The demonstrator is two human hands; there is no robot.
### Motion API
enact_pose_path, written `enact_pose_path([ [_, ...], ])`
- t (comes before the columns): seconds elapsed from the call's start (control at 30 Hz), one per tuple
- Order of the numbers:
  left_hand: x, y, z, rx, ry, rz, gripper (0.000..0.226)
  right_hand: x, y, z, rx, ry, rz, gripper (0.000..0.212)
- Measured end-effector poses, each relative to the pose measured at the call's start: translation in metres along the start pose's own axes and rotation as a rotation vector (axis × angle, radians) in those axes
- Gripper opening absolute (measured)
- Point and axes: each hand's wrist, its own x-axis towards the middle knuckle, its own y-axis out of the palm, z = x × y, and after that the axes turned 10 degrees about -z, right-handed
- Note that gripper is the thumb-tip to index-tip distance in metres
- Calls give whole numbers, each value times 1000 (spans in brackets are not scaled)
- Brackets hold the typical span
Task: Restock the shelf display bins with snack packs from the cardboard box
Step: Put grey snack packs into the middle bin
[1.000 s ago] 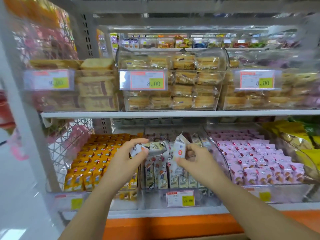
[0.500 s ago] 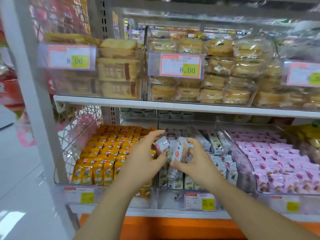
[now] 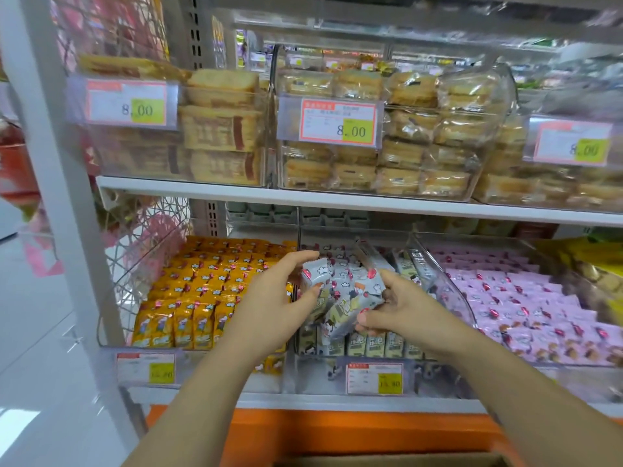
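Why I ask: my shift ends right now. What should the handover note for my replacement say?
Left hand: pinches the top of the grey snack packs, over the middle bin.
Right hand: grips the same bunch from below.
Done: a front row of grey packs stands in the middle bin; yellow packs and pink packs fill the neighbouring bins.
Left: set this bunch in, then probably fetch more from the cardboard box; its contents are out of view.
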Motion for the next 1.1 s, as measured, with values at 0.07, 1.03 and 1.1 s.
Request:
enact_pose_path([
  [0.07,0,0,-1,-11,20,-28,41,1,1,0,-29,6,-14,29],
  [1.03,12,20,19,724,85,114,34,54,35,-16,-710,-260,-4,32],
  [1.1,13,23,17,792,42,132,36,52,38,-20,-705,-286,-23,43],
])
